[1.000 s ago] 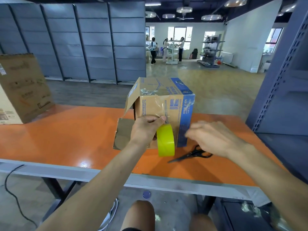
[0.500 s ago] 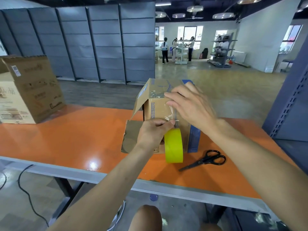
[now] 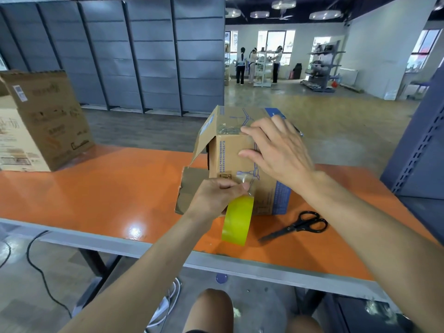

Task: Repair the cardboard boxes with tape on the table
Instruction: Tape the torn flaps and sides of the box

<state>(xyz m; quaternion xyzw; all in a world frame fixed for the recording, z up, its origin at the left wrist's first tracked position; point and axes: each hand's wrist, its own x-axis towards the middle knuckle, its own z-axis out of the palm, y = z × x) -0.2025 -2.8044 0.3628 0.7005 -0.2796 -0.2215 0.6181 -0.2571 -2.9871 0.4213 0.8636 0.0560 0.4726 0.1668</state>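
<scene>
Orange surface (image 3: pixel 96 193) across mid frame; grey panels (image 3: pixel 120 56) behind, upper left. Second box (image 3: pixel 43 121) at left edge. Box (image 3: pixel 230 159) at centre: brown, blue print, left flap open, clear tape on top seam. Right hand (image 3: pixel 276 150) flat on its top front edge, fingers straight. Left hand (image 3: pixel 213 200) below, fingers gripping yellow tape roll (image 3: pixel 237 219) against box front. Scissors (image 3: pixel 300 225) lower right.

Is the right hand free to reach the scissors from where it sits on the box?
Probably yes. The right hand presses flat on the box and holds nothing; the scissors lie uncovered on the table just beside the box, below that forearm, with nothing between.
</scene>
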